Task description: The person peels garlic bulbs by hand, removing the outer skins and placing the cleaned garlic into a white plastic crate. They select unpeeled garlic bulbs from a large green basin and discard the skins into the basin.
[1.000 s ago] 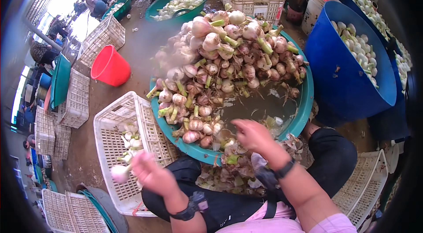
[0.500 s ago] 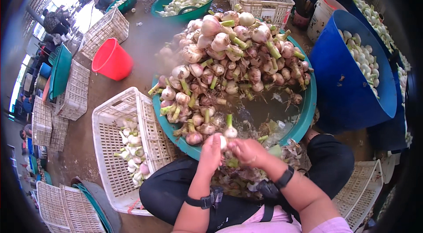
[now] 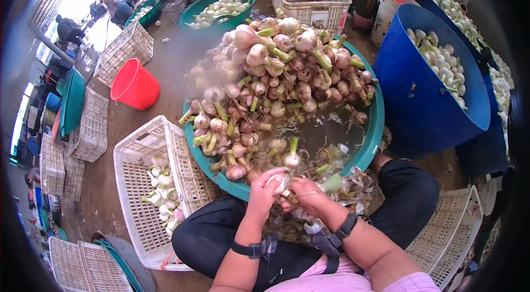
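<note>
My left hand [image 3: 261, 195] is closed around a whitish garlic bulb [image 3: 280, 182] at the near rim of a round green tub [image 3: 223, 181]. Against the bulb's stem side, my right hand [image 3: 310, 197] has its fingers bent and pressed together; what lies under the fingertips is partly hidden. Just beyond both hands, a clean white bulb with a green stem [image 3: 292, 158] stands out in the tub. Behind it rises a large heap of unpeeled garlic [image 3: 298, 65] with purple-brown skins and cut stems. Loose peelings [image 3: 353, 191] lie below and beside my right hand, around a blurred pale-green piece [image 3: 332, 183].
On the left stands a white plastic crate [image 3: 132, 192] holding peeled bulbs [image 3: 164, 195], with a red bucket [image 3: 135, 85] farther off. A blue tub [image 3: 425, 98] of white garlic leans at the right. Another green basin [image 3: 190, 18] and an open crate [image 3: 306, 7] are behind. People sit at far left.
The view has shifted slightly, so the scene sits a little left. My hands stay together at the bulb, which shows more clearly now. A pale-green piece appears by my right hand.
</note>
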`<state>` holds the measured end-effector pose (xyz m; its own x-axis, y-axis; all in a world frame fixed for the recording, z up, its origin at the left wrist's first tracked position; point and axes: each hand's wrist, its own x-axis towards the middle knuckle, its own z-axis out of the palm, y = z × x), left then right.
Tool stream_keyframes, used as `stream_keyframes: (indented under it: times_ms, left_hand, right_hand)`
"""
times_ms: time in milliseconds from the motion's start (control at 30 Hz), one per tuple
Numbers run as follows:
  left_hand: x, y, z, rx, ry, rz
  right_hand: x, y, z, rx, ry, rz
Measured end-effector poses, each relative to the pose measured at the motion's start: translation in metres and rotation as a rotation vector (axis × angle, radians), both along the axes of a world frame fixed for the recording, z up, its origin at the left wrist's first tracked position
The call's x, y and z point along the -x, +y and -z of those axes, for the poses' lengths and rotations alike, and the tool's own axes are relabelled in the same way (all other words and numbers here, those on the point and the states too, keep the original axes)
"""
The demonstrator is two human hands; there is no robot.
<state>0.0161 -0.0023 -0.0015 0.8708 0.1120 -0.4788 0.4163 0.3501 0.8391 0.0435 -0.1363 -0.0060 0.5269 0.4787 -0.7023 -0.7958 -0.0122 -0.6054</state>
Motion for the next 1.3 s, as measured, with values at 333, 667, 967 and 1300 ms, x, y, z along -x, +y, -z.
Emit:
stream_keyframes:
  times_ms: [333,667,967,1300]
  left_hand:
    - [0.011,-0.007,-0.020,-0.777,-0.318,0.490]
    - [0.008,-0.003,0.005,0.224,-0.245,-0.281]
    - [0.011,0.034,-0.008,0.512,0.032,-0.585]
    - [0.021,0.018,-0.021,-0.475,-0.420,-0.459]
  right_hand:
    - [-0.003,-0.022,0.024,0.157,-0.395,0.119]
    - [0.003,-0.047,-0.002,-0.306,-0.199,0.242]
    - [0.014,-0.084,-0.068,0.767,-1.067,-0.885]
    - [0.001,0.027,-0.067,0.417,-0.986,-0.230]
